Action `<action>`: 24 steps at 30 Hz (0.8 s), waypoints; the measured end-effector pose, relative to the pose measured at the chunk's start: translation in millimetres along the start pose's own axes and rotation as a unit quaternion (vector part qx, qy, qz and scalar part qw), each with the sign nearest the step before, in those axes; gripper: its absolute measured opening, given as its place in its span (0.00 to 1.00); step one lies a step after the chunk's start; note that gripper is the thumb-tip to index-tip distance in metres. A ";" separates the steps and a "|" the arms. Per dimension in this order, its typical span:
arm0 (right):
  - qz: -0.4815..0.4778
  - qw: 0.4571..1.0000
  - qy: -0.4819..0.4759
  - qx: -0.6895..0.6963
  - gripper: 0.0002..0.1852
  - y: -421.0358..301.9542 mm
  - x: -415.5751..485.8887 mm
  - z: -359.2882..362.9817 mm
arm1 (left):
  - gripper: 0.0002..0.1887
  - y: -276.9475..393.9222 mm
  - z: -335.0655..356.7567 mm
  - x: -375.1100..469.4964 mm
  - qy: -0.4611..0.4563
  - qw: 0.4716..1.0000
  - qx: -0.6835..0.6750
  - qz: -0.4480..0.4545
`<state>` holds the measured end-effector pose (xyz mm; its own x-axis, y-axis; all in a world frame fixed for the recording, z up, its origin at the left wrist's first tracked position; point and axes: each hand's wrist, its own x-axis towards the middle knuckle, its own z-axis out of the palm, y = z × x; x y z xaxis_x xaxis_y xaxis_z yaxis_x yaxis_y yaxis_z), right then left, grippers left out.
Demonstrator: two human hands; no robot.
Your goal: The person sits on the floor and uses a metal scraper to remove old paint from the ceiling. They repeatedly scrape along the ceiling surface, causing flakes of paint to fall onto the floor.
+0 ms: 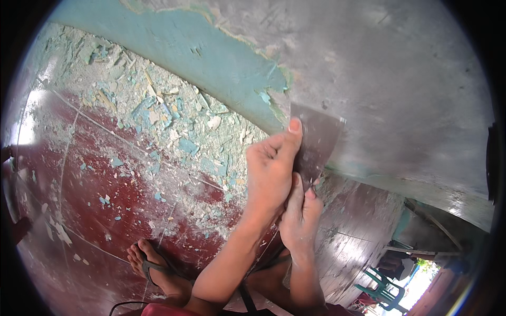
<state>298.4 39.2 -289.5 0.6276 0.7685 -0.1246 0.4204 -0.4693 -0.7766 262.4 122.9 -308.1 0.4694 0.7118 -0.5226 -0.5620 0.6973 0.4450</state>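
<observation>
A wide metal scraper blade (319,140) lies over the bare grey wall (379,79), close to the ragged edge of the blue-green paint (221,59). My left hand (269,173) grips the blade's left side, its thumb pressed along the face. Lower down, my right hand (302,221) holds the narrow end of the scraper, and its fingers hide whatever handle is there. Whether the blade's far edge touches the wall cannot be told. Pale dust coats my right hand.
Paint flakes and plaster dust (185,122) pile along the wall's foot and scatter over the red floor (102,166). My sandalled foot (154,264) stands at lower left. A green plastic chair (381,288) is at lower right, near a bright opening (421,284).
</observation>
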 end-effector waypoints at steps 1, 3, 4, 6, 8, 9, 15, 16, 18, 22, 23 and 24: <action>0.008 1.000 0.019 0.007 0.16 -1.0 -1.5 -0.9 | 0.25 -1.7 1.7 0.8 0.002 0.999 0.029 0.024; 0.011 0.998 -0.029 0.054 0.15 -6.7 5.9 -4.9 | 0.26 13.7 10.0 1.9 -0.001 1.000 0.014 0.013; -0.022 0.999 -0.037 0.020 0.14 -14.0 12.3 0.1 | 0.26 33.8 12.6 0.5 -0.006 0.999 -0.027 -0.021; -0.171 0.983 -0.013 -0.070 0.14 -10.1 17.7 7.6 | 0.28 42.6 9.0 -1.0 -0.007 0.996 -0.065 -0.062; -0.034 0.999 -0.001 -0.003 0.15 -6.5 4.0 9.6 | 0.27 22.8 -1.1 2.4 -0.011 1.000 -0.008 -0.027; 0.040 0.999 0.003 0.028 0.15 -6.5 -7.2 7.9 | 0.27 14.2 -3.5 0.3 -0.011 1.000 0.020 -0.015; -0.024 0.998 -0.024 0.044 0.16 -33.7 14.1 12.2 | 0.25 61.0 13.0 -1.6 -0.020 0.998 -0.063 -0.018; 0.008 0.998 -0.017 0.062 0.16 -33.5 11.9 13.2 | 0.26 54.9 11.0 -2.6 -0.019 0.997 -0.068 -0.025; 0.079 0.992 -0.001 0.102 0.16 -30.6 -0.3 9.5 | 0.26 28.9 -1.2 -2.4 -0.020 0.999 0.009 -0.029; 0.146 0.981 -0.041 0.124 0.16 -48.5 5.3 -0.6 | 0.25 33.1 12.8 -1.0 0.009 1.000 -0.014 -0.010; 0.124 0.985 -0.055 0.107 0.18 -55.3 11.5 3.2 | 0.25 42.4 10.6 1.0 0.010 1.000 -0.023 -0.007; 0.082 0.992 -0.071 0.072 0.19 -57.5 15.8 6.6 | 0.25 66.1 11.7 -1.9 -0.010 0.997 -0.059 -0.049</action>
<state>279.8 81.2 -250.9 0.5772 0.7455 -0.3331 0.2168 -0.5332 -0.8177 232.4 168.6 -269.2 0.5383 0.6433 -0.5444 -0.5882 0.7494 0.3039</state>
